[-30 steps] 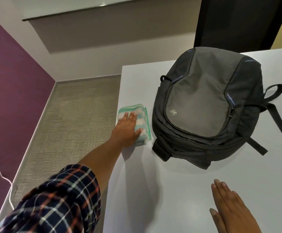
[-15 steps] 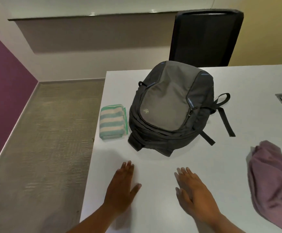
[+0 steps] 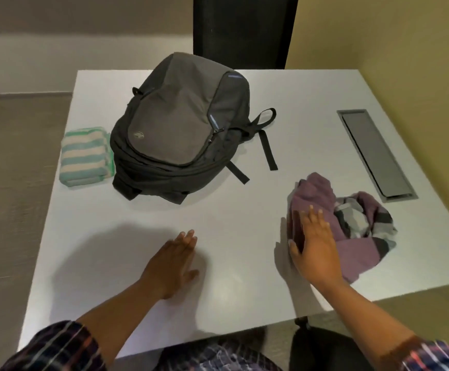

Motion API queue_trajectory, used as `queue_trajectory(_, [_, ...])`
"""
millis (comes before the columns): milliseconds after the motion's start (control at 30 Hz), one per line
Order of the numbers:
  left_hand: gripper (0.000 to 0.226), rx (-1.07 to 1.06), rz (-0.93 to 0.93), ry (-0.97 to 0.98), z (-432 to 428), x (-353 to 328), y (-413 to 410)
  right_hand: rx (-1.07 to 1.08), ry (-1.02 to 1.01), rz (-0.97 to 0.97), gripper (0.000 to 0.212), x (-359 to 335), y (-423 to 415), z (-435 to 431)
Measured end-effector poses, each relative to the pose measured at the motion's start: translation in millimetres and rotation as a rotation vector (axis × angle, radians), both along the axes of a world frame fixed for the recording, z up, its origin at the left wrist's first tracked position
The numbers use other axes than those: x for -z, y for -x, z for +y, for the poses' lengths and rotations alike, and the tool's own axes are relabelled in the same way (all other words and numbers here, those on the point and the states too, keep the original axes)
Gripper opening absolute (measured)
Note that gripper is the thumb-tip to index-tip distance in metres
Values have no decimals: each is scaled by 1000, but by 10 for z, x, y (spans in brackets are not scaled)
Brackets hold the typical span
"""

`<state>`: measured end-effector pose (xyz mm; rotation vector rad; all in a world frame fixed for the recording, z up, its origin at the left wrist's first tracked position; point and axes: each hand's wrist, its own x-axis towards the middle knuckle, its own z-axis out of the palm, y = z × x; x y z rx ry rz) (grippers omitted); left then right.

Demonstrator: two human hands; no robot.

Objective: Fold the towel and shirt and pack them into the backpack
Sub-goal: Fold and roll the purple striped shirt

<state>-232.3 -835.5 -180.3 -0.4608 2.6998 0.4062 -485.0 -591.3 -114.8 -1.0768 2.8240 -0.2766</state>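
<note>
Here the folded striped towel (image 3: 85, 156) lies on the white desk (image 3: 298, 124), touching the left side of the closed grey backpack (image 3: 178, 124). The right hand (image 3: 313, 243), fingers spread and gripping nothing, rests on the near-left edge of the crumpled purple shirt (image 3: 352, 223). The left hand (image 3: 174, 265) lies flat and empty on bare desk.

Grey backpack (image 3: 175, 129) with darker charcoal sides, black straps and small pale blue marks near the zips. Towel (image 3: 84, 156) in green and cream stripes; shirt (image 3: 352, 228) in dull purple, with grey, white and black checks inside. White table (image 3: 244, 236), dark plaid sleeves (image 3: 57, 349).
</note>
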Motion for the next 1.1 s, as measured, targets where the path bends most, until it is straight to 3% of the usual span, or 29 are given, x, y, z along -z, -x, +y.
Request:
queue_trajectory(133, [81,-72,-134,-23,155,38,118,93,-85,10,81,106,296,345])
queue_trajectory(333, [87,-172,-218,-54,295,53,232,46,-99,-171,103,316,436,638])
queue_trajectory(400, [88,-199,-242,-62,335,16,276,14,-103,-152,99,347,461,656])
queue_trajectory(500, [89,-241,-238,-69,408,-41,343,-16,-94,-124,75,392,497,671])
queue_trajectory(567, [89,-262,-219,-80,481,-104,423,-20,-58,-124,63,397,519,693])
queue_trajectory(700, [86,-270,-75,-83,668,-283,639,-18,-54,-114,57,337,566,721])
queue_trajectory(833, [84,-283,66,-154,814,-416,834,-129,-140,-55,73,363,553,792])
queue_trajectory(900, [83,-257,117,-157,883,-480,940,-162,-152,-64,65,327,521,813])
queue_trajectory(967, [81,-220,152,-169,968,-550,1043,-166,-103,-100,59,302,477,798])
queue_trajectory(1100, [79,-262,203,-302,1160,-655,1198,-200,98,-116,69,156,340,690])
